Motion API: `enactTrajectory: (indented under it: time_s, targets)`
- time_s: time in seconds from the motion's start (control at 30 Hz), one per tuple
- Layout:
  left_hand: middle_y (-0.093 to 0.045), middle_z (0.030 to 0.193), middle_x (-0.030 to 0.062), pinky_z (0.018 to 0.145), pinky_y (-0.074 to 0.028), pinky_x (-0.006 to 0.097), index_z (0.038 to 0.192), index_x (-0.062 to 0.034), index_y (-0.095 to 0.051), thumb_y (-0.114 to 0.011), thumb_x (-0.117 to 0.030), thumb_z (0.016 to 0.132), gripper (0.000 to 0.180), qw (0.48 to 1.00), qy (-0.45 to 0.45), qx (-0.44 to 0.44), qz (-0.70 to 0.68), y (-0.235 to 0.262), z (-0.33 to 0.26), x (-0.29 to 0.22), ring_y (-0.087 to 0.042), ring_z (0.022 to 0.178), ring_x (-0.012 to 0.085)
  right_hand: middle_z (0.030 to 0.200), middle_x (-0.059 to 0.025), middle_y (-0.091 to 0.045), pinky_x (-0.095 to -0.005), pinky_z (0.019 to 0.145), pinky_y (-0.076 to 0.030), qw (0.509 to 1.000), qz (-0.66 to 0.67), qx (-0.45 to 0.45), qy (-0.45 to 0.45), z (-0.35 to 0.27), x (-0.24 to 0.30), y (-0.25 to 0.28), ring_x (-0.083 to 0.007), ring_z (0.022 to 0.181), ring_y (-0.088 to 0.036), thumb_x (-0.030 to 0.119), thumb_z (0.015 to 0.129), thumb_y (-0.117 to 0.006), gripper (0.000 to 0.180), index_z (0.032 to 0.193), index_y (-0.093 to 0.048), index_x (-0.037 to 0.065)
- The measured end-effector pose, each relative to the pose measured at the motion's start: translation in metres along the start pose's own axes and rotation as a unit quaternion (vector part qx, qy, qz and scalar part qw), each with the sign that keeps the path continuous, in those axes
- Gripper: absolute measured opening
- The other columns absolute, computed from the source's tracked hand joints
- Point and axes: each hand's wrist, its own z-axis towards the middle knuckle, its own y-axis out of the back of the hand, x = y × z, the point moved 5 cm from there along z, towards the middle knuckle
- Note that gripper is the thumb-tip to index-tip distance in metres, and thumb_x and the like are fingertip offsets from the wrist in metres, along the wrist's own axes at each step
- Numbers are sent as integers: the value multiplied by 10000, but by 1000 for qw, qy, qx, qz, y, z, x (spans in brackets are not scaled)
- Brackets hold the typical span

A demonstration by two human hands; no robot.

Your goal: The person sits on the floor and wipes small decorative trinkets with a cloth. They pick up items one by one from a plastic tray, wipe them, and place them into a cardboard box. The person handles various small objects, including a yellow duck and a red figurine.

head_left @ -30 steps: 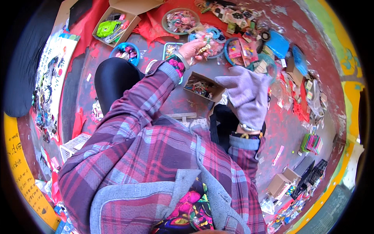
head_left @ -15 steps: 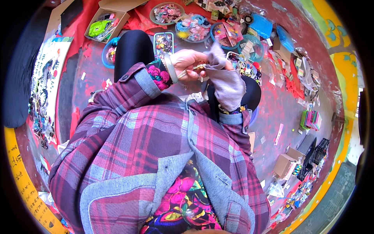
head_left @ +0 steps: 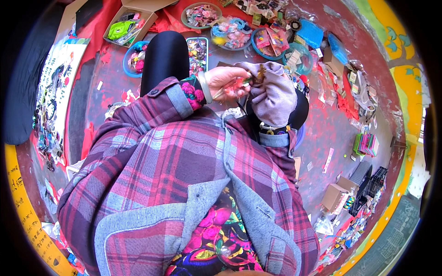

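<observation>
My left hand, palm turned up, is closed with fingertips and thumb around a small shiny trinket with green and red on it. Its exact kind is too blurred to make out. Pale thin strands hang by the palm. Right beside it, a greyish-lilac cloth is bunched over my right hand, hiding the fingers; only the wrist with a bracelet and a dark flowered cuff shows below. A gold-brown piece lies against the upper folds of the cloth.
Beyond my knees stand several basins of hair ornaments, a tray of small trinkets and a cardboard box. Packaged goods lie along the right wall. A white sheet of accessories is at left, baskets at right.
The cloth, which hung partly loose with a finger of my right hand showing, now covers that hand. The gold piece between my hands has shifted against the cloth.
</observation>
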Motion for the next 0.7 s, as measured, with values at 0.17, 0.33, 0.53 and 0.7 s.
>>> enactTrajectory:
  time_s: [0.17,0.33,0.53,0.7]
  targets:
    - [-565,707,87,303,-336,130,819,-57,-541,-621,-264,822,222,999,-53,9,-4,12,3,-10,-498,492,104,817,-47,-503,-204,472,-404,745,577,45,-332,-11,-50,-27,-104,591,-484,196,821,-575,216,939,-489,37]
    - [-516,629,-6,340,-253,151,796,-76,-543,-641,-184,806,146,977,-159,26,138,0,-3,-19,-425,451,50,765,-49,-453,-150,443,-363,500,751,66,-426,-24,-72,-49,-84,571,-449,196,875,-492,156,931,-465,53]
    - [-485,603,-28,380,-273,181,860,-56,-568,-635,-159,807,134,946,-233,-67,215,-5,-1,-23,-404,449,42,784,-128,-571,-157,410,-361,937,280,32,-208,-12,-52,-22,-86,512,-489,94,885,-437,193,1043,-502,4]
    - [-485,605,-26,391,-288,185,875,-50,-564,-629,-158,811,142,935,-246,-96,237,-2,0,-21,-407,455,46,739,-120,-586,-170,378,-350,894,346,88,-270,-22,-90,-40,-112,503,-515,175,897,-412,216,990,-516,10]
